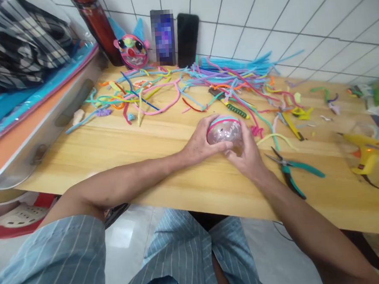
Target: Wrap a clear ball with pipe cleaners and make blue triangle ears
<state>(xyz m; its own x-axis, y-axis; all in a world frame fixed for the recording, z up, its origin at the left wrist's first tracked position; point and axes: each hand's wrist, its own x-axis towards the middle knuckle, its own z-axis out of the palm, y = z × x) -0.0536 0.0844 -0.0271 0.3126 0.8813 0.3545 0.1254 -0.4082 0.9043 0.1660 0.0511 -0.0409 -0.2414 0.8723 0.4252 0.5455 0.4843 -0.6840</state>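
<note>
A clear plastic ball with pink and blue pipe cleaner wrapped round its top sits on the wooden table. My left hand cups its left side, fingers curled round it and thumb across the front. My right hand grips its right side from below. Both hands are closed on the ball. Just behind it lies a tangle of coloured pipe cleaners.
Teal-handled pliers lie right of my hands, a yellow glue gun farther right. Yellow-handled cutters and a green-handled tool lie among the strands. A clown-face craft, two phones, a dark red bottle stand at the tiled wall.
</note>
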